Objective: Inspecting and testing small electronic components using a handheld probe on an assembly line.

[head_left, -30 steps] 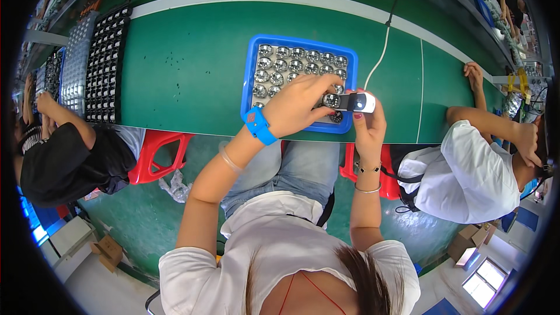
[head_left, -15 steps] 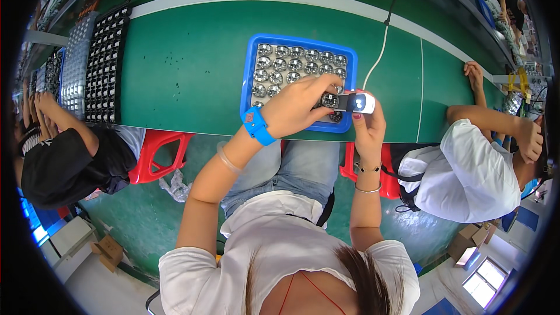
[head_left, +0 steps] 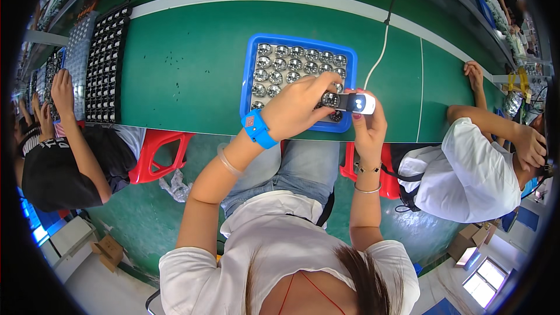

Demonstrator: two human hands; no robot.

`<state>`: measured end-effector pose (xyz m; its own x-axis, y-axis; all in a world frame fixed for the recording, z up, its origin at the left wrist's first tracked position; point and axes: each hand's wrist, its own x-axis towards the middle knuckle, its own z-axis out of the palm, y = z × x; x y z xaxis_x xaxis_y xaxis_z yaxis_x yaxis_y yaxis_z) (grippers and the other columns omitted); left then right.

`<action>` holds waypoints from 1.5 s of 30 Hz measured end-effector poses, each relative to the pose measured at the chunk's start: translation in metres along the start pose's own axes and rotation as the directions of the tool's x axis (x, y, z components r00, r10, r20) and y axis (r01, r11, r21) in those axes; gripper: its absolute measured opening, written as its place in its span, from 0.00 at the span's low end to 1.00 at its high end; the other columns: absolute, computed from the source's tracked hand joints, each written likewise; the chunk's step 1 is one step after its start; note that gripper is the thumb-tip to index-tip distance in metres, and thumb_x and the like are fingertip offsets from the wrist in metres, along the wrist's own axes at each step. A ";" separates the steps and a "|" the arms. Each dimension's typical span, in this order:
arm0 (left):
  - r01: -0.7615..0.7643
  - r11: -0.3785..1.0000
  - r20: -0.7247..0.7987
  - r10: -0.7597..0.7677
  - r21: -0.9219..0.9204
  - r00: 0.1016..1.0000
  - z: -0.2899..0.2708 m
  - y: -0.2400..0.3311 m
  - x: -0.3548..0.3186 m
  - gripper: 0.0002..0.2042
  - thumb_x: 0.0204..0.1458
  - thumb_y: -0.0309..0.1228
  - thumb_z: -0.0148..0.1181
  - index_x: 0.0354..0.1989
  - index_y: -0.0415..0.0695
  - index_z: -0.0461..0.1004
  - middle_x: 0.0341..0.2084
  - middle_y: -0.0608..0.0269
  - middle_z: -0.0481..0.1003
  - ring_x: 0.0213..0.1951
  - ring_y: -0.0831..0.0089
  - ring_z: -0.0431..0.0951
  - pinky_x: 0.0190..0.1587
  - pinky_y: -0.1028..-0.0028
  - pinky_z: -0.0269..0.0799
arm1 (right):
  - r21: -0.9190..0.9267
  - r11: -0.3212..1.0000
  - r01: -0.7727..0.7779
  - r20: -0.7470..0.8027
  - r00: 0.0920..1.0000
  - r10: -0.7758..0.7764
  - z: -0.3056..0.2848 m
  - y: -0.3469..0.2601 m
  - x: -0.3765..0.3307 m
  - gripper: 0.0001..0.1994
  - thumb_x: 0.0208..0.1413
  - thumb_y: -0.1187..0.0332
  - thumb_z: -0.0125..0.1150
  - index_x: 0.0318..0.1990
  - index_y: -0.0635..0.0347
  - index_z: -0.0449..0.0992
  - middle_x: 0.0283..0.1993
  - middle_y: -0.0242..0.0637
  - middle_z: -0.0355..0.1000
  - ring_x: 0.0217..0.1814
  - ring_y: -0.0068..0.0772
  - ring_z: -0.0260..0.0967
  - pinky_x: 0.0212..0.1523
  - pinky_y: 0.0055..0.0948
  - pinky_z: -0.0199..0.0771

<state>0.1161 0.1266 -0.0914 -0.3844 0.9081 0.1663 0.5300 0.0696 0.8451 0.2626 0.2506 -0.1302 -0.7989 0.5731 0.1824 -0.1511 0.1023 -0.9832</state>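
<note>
My left hand (head_left: pixel 296 107) pinches a shiny dark round part (head_left: pixel 331 100) between thumb and fingers, over the near right side of a blue tray (head_left: pixel 247 73). Rows of similar silvery domed parts (head_left: pixel 282 51) sit in that tray on a pale liner. From the right, my right hand (head_left: pixel 373 126) grips a small white and black device (head_left: pixel 363 104) with a bright light on its top and a pale cable. The device's dark end meets or nearly meets the round part; I cannot tell whether they touch. A blue band circles my left wrist.
Tall black racks (head_left: pixel 108 64) holding white pieces stand at the left. Tiny dark bits (head_left: pixel 178 64) lie scattered on the green table (head_left: pixel 198 99). The device's cable (head_left: pixel 382 52) runs up to the far edge. Co-workers sit on both sides, one in black (head_left: pixel 76 163), one in white (head_left: pixel 475 169).
My hands, the round part and the device have hardly moved. At the left, the co-worker's arm has risen and straightened toward the racks.
</note>
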 end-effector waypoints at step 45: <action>-0.045 0.859 -0.139 0.134 0.510 0.981 0.003 -0.034 0.016 0.05 0.38 0.35 0.67 0.23 0.51 0.79 0.26 0.69 0.67 0.38 0.67 0.65 0.47 0.63 0.55 | -0.019 0.998 -0.055 -0.084 0.995 0.053 -0.021 0.021 0.010 0.18 0.57 0.72 0.57 0.54 0.67 0.67 0.52 0.42 0.71 0.54 0.31 0.66 0.58 0.29 0.62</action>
<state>0.0942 0.1402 -0.1195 -0.4114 0.8428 0.3470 0.8579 0.2296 0.4597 0.2636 0.2758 -0.1493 -0.7539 0.6442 0.1289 -0.0960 0.0861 -0.9917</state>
